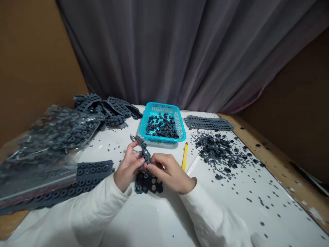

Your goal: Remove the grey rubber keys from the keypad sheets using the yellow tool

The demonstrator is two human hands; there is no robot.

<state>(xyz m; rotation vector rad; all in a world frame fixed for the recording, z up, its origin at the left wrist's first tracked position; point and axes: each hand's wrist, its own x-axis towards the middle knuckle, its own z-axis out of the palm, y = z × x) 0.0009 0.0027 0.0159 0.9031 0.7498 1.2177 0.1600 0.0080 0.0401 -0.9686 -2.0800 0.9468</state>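
Observation:
A strip of dark grey rubber parts [145,154] with round holes is held up over the table, in front of the basket. My left hand [130,164] is closed on its left side, thumb pressed against the strip. On the right, my right hand [169,171] pinches the strip's near end between thumb and fingers; the exact grip point is partly hidden. Below the hands, a small sheet of round dark rubber parts [140,187] lies on the table. Just beyond stands a turquoise plastic basket [183,128] with many loose dark rubber parts [164,125] inside.
A yellow pen-like tool [184,156] and a white strip [193,165] lie right of my hands. Farther right are a scrap pile [216,147] and a perforated sheet [209,122]. At left sit a filled plastic bag [59,130], moulded sheets [95,173] and stacked sheets [115,106].

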